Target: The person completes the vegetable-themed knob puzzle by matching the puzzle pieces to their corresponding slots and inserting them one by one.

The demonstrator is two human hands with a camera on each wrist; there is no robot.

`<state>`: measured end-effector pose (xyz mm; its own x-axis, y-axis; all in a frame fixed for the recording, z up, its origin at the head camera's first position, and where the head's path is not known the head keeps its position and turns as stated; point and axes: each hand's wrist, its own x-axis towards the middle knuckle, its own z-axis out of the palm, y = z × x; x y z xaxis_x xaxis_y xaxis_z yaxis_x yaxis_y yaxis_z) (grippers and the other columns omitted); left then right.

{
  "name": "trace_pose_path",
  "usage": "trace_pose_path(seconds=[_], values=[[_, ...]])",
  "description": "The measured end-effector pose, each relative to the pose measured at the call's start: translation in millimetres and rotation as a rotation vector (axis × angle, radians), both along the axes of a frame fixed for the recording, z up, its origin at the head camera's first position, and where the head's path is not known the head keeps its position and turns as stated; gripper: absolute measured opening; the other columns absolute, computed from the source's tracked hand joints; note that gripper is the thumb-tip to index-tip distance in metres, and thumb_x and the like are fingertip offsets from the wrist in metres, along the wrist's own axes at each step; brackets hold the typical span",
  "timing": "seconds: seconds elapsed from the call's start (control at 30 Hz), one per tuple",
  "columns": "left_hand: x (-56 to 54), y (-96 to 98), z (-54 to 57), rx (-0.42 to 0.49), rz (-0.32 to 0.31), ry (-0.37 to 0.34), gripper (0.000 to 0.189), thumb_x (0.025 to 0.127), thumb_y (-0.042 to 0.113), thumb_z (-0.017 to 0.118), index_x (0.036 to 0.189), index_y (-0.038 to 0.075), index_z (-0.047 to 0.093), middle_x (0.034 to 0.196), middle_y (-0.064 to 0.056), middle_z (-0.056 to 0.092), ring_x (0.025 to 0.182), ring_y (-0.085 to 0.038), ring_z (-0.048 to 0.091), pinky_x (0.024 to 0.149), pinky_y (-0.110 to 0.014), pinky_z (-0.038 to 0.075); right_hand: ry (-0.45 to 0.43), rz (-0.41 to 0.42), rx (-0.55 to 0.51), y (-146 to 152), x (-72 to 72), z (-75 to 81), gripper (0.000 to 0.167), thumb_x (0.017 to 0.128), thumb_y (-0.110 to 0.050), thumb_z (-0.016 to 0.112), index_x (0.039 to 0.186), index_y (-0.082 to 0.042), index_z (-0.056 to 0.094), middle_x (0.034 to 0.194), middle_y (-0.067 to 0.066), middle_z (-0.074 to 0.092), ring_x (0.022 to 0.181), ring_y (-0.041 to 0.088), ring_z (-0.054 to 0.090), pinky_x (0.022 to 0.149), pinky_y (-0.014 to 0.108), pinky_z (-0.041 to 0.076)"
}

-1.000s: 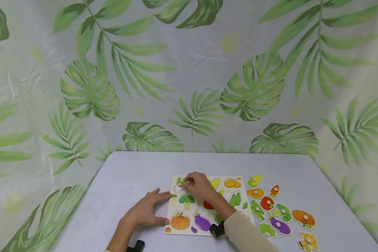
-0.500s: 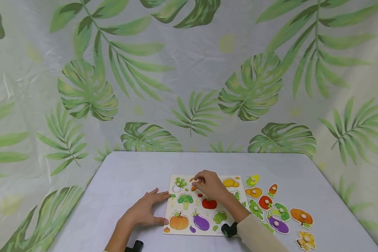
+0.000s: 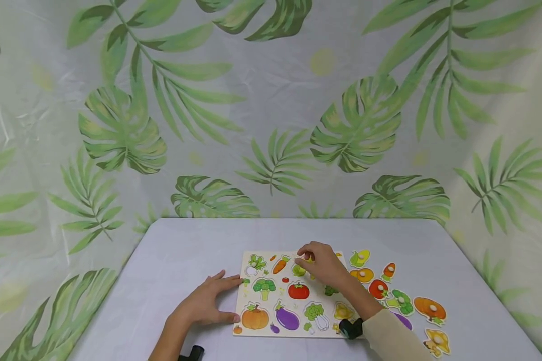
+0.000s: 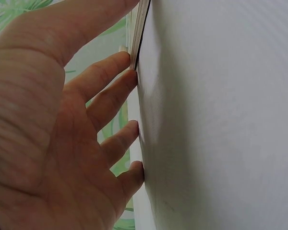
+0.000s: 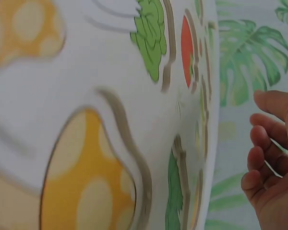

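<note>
A pale puzzle board point(image 3: 293, 333) with vegetable pictures lies on the white table. My right hand point(image 3: 322, 263) is over its far edge, close to the partly covered corn picture point(image 3: 299, 270). In the right wrist view, my right hand point(image 5: 276, 148) has loosely bent fingers with a gap to the thumb and nothing between them. My left hand point(image 3: 208, 301) rests at the board's left edge with its fingers spread. In the left wrist view, the fingertips of my left hand point(image 4: 81, 153) sit along that edge. The carrot point(image 3: 280, 264), tomato point(image 3: 298, 291) and eggplant pictures point(image 3: 287, 318) are visible.
Loose knobbed pieces lie right of the board: a corn piece point(image 3: 359, 258), a carrot piece point(image 3: 389, 271), a broccoli piece point(image 3: 401, 302), a pumpkin piece point(image 3: 429, 310), a mushroom piece point(image 3: 437, 342) and several others. My right forearm covers some. A leaf-patterned curtain point(image 3: 271, 100) hangs behind the table.
My right hand has moved rightward along the board's far row, from the radish picture past the carrot to the corn. My left hand stays at the edge. The loose pieces keep their places.
</note>
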<state>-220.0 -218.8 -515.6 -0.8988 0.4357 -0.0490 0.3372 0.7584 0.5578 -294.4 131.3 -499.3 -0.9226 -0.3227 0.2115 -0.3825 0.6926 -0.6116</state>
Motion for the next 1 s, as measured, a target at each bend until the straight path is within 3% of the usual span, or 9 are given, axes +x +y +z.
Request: trace_pose_path(seconds=[0.4, 1.0], values=[[-0.5, 1.0, -1.3, -0.001, -0.006, 0.007, 0.088, 0.072, 0.057, 0.087, 0.149, 0.027, 0.056, 0.159, 0.002, 0.050, 0.156, -0.042, 0.026, 0.124, -0.070, 0.019, 0.104, -0.006, 0.014, 45.1, 6.0, 6.7, 0.019, 0.093, -0.022, 0.078, 0.106, -0.009, 0.077, 0.083, -0.006, 0.059, 0.074, 0.011, 0.047, 0.064, 0.024, 0.043], [2.3, 0.7, 0.7, -0.007, -0.019, 0.023, 0.088, 0.073, 0.058, 0.086, 0.149, 0.024, 0.055, 0.159, -0.002, 0.050, 0.155, -0.043, 0.027, 0.124, -0.070, 0.018, 0.104, -0.112, 0.063, 107.9, 16.0, 7.2, 0.020, 0.094, -0.022, 0.077, 0.108, -0.009, 0.077, 0.084, -0.004, 0.059, 0.072, 0.012, 0.042, 0.061, 0.026, 0.037]])
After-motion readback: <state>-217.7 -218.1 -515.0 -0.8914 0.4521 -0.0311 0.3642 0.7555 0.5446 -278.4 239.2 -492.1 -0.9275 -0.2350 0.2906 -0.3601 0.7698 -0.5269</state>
